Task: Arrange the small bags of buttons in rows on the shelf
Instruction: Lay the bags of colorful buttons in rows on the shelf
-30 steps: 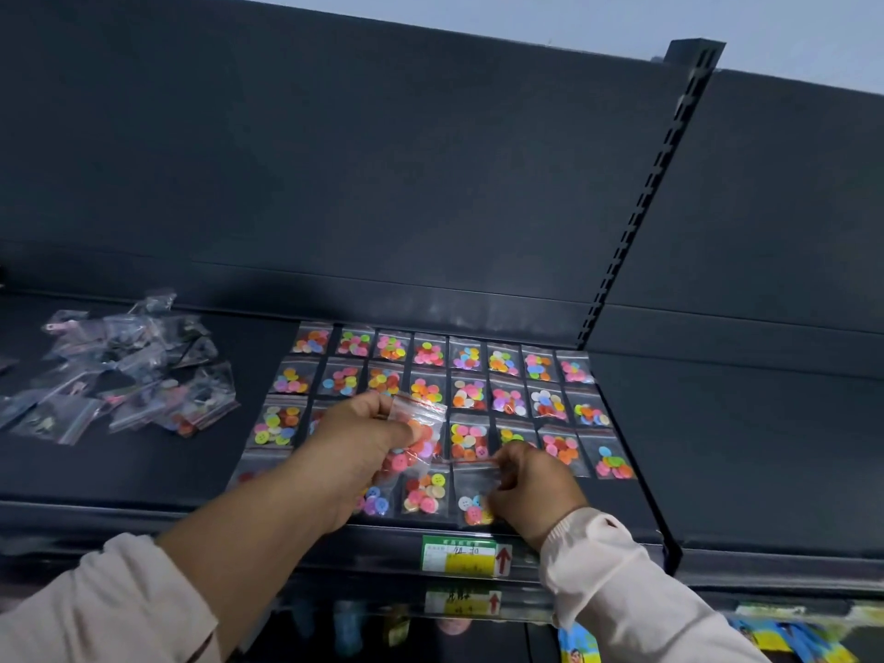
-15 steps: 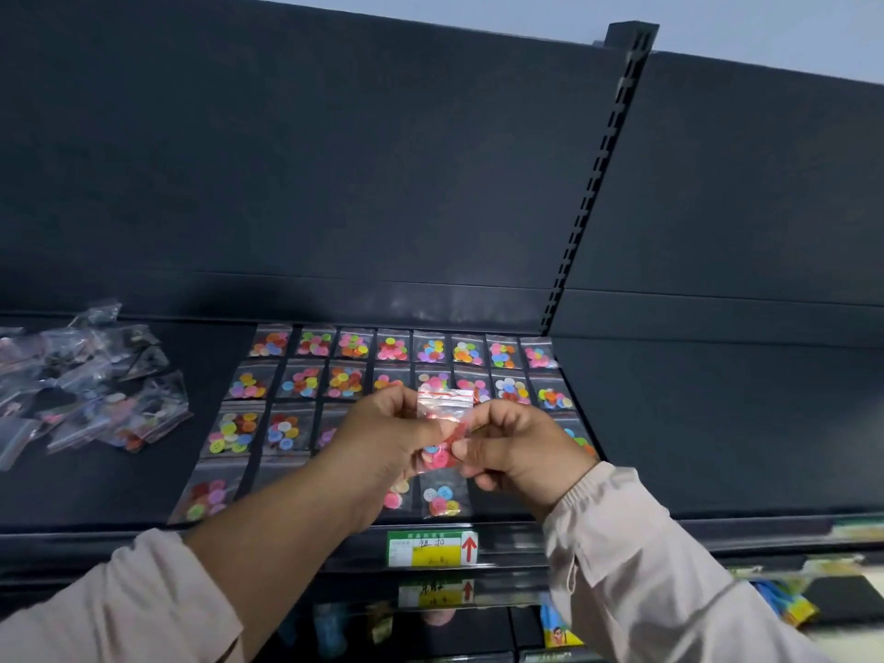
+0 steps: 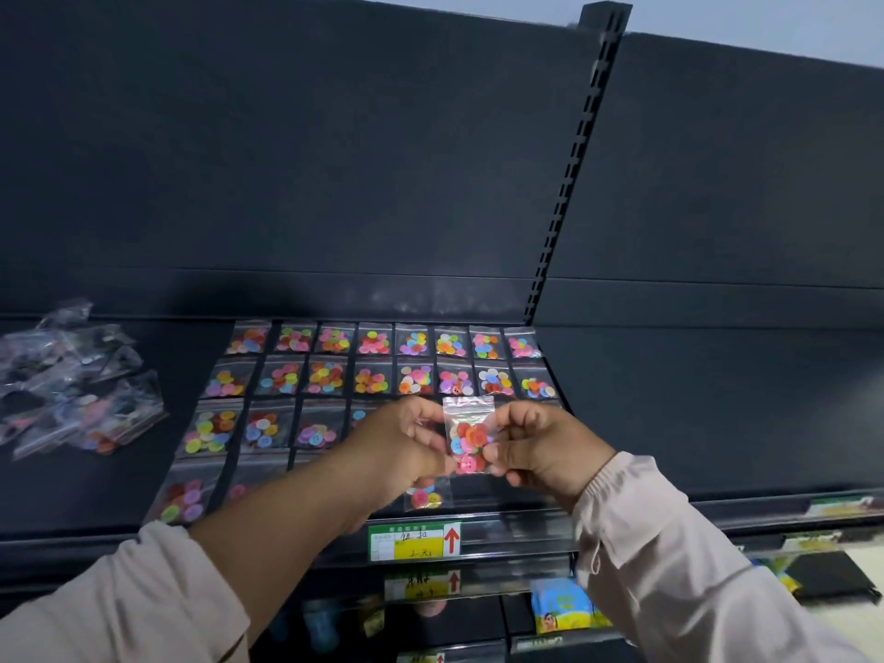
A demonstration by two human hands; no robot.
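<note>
A small clear bag of coloured buttons (image 3: 469, 435) hangs upright above the dark shelf (image 3: 669, 413), pinched on its left edge by my left hand (image 3: 406, 440) and on its right edge by my right hand (image 3: 535, 445). Beneath and behind it, several bags of buttons lie flat in rows (image 3: 373, 361) on the shelf. My hands and forearms hide part of the two front rows. One more laid bag (image 3: 425, 495) shows just below my hands.
A loose heap of clear bags (image 3: 71, 390) lies on the shelf at the left. A slotted upright post (image 3: 569, 184) bounds the rows on the right. A green and yellow price label (image 3: 415, 540) sits on the shelf's front edge, lower shelves below.
My right hand left the bag on the front row and came up to pinch the bag my left hand held. Both hands now hold it upright between them.
</note>
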